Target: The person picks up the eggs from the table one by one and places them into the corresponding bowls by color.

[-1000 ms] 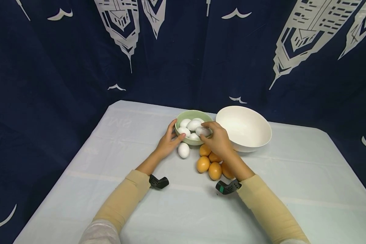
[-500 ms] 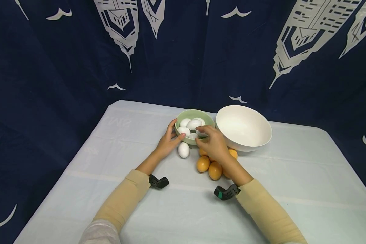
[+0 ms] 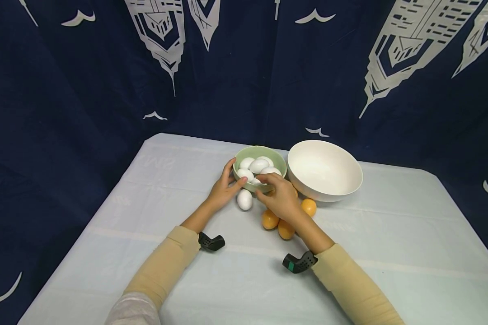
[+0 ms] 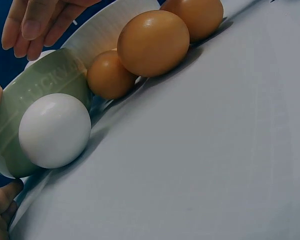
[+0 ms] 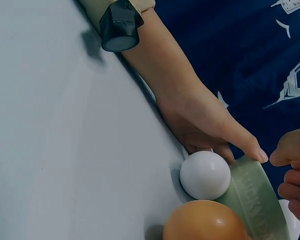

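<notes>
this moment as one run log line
left hand: grips green bowl; right hand: empty, by bowl's near rim; inside: white eggs; table: white egg, brown eggs, white bowl

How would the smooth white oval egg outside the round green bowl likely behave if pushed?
The white egg would probably roll, since its curved side rests on the flat white tabletop. It may feel slippery, given its smooth sheen. Pushed toward the round green bowl close beside it, it might quickly stop.

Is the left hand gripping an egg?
No, the left hand holds the side of the green bowl, its thumb at the rim.
</notes>
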{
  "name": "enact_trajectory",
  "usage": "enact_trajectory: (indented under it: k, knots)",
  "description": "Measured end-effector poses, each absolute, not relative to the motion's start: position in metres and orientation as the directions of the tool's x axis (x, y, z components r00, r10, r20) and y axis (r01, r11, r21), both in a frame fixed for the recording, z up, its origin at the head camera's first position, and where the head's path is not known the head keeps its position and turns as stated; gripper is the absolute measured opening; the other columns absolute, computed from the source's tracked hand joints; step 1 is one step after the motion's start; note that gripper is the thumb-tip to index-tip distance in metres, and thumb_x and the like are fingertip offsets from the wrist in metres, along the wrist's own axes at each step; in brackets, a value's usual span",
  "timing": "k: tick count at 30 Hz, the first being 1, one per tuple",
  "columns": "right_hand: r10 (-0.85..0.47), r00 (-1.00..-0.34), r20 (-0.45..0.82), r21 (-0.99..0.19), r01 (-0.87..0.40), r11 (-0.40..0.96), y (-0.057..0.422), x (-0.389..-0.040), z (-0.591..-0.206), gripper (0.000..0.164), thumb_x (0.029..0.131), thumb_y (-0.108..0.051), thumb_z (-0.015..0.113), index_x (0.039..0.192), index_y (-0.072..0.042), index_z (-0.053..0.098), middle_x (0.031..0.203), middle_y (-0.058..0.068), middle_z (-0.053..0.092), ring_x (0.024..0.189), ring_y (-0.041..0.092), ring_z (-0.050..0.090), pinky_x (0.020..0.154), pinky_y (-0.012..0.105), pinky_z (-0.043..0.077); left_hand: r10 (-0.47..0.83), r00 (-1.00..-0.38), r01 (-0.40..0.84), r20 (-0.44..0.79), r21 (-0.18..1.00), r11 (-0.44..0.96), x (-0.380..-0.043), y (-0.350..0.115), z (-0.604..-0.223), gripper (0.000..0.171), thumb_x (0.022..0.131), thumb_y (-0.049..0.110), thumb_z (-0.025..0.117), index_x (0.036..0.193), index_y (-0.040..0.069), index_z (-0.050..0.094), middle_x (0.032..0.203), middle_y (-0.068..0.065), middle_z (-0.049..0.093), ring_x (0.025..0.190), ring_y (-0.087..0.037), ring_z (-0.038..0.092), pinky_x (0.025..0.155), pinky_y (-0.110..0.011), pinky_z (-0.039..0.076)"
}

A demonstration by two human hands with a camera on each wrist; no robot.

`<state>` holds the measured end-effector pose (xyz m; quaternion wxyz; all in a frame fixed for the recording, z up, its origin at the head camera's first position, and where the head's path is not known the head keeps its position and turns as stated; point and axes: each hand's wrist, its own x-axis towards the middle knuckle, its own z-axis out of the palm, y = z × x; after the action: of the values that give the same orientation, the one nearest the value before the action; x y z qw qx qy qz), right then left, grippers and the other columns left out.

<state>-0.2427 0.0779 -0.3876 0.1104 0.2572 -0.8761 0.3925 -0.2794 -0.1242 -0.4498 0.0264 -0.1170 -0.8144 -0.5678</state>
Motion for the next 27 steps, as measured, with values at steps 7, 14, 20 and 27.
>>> enact_trajectory:
  k: [7, 14, 20, 27]
  knots:
    - [-0.400, -0.826, 0.397, -0.622, -0.563, 0.544, 0.074, -0.237, -0.389, 0.034, 0.084, -0.009, 0.074, 0.117, -0.002, 0.067, 0.111, 0.010, 0.067, 0.103, 0.025, 0.062, 0.087, 0.040, 0.051, 0.161, -0.972, 0.219, 0.173, 0.916, 0.336, -0.280, -0.125, -0.451, 0.071, 0.099, 0.036, 0.058, 0.155, 0.029, 0.015, 0.158, -0.009, 0.026, 0.128, -0.029, 0.050, 0.109, -0.053, 0.031]
    - [-0.433, -0.799, 0.417, -0.598, -0.600, 0.531, 0.070, -0.235, -0.395, 0.033, 0.082, -0.007, 0.076, 0.113, 0.001, 0.067, 0.107, 0.013, 0.067, 0.097, 0.028, 0.064, 0.080, 0.040, 0.052, 0.162, -0.971, 0.219, 0.174, 0.921, 0.323, -0.280, -0.125, -0.451, 0.071, 0.099, 0.036, 0.058, 0.155, 0.028, 0.015, 0.158, -0.010, 0.026, 0.129, -0.031, 0.049, 0.109, -0.052, 0.031]
    - [-0.463, -0.808, 0.364, -0.597, -0.584, 0.550, 0.067, -0.233, -0.401, 0.034, 0.083, -0.008, 0.075, 0.114, 0.001, 0.067, 0.108, 0.012, 0.067, 0.102, 0.026, 0.063, 0.088, 0.039, 0.052, 0.160, -0.970, 0.225, 0.182, 0.924, 0.311, -0.281, -0.124, -0.452, 0.071, 0.099, 0.034, 0.058, 0.155, 0.027, 0.016, 0.157, -0.010, 0.027, 0.129, -0.031, 0.049, 0.108, -0.050, 0.033]
    - [-0.463, -0.827, 0.320, -0.581, -0.557, 0.594, 0.062, -0.229, -0.406, 0.033, 0.082, -0.010, 0.077, 0.113, -0.002, 0.067, 0.107, 0.010, 0.067, 0.102, 0.025, 0.063, 0.089, 0.040, 0.051, 0.161, -0.967, 0.237, 0.196, 0.923, 0.303, -0.282, -0.124, -0.453, 0.070, 0.099, 0.030, 0.059, 0.155, 0.025, 0.017, 0.157, -0.011, 0.027, 0.128, -0.034, 0.049, 0.107, -0.050, 0.035]
